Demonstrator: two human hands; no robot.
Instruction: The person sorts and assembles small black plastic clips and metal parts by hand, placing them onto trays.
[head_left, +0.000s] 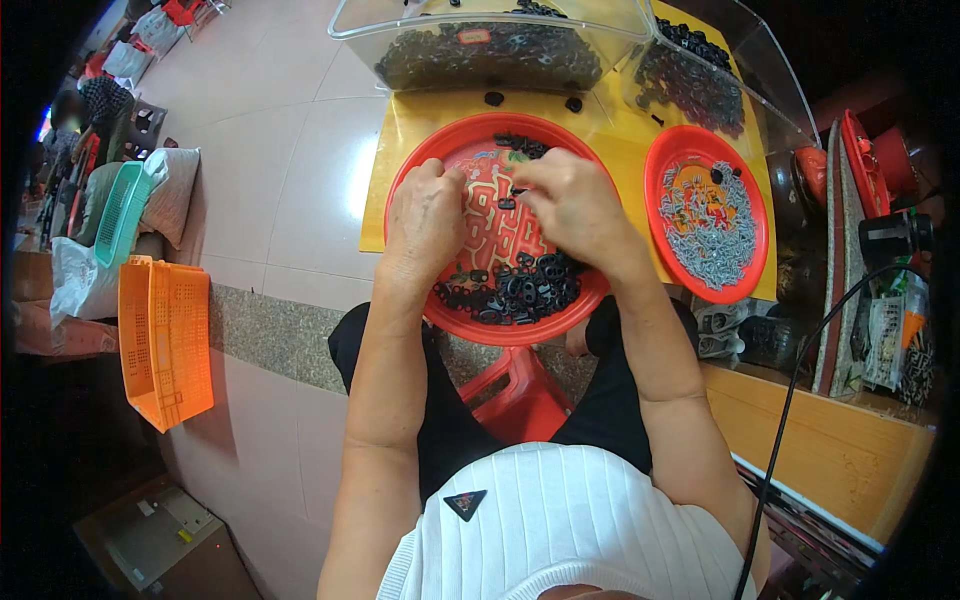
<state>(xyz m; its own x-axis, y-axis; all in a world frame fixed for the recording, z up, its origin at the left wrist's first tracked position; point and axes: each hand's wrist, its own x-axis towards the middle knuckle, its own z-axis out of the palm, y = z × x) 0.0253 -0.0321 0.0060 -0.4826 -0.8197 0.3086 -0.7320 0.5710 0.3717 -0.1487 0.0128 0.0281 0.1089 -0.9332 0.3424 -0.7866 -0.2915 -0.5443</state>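
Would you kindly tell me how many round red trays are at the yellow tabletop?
2. The larger tray, holding black parts, is below the left hand and right hand; the smaller tray, with silvery pieces, is to its right.

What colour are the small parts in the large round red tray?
Small parts: black, best in head view.

small black parts (530,290) | loose, jumbled | most heaped at near side, red tray (490,335)

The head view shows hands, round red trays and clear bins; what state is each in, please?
Left hand: curled, grip hidden
Right hand: fingers bent, grip unclear
Large red tray: partly covered with black parts
Small red tray: holding silvery screws
Clear bins: open-topped, partly filled
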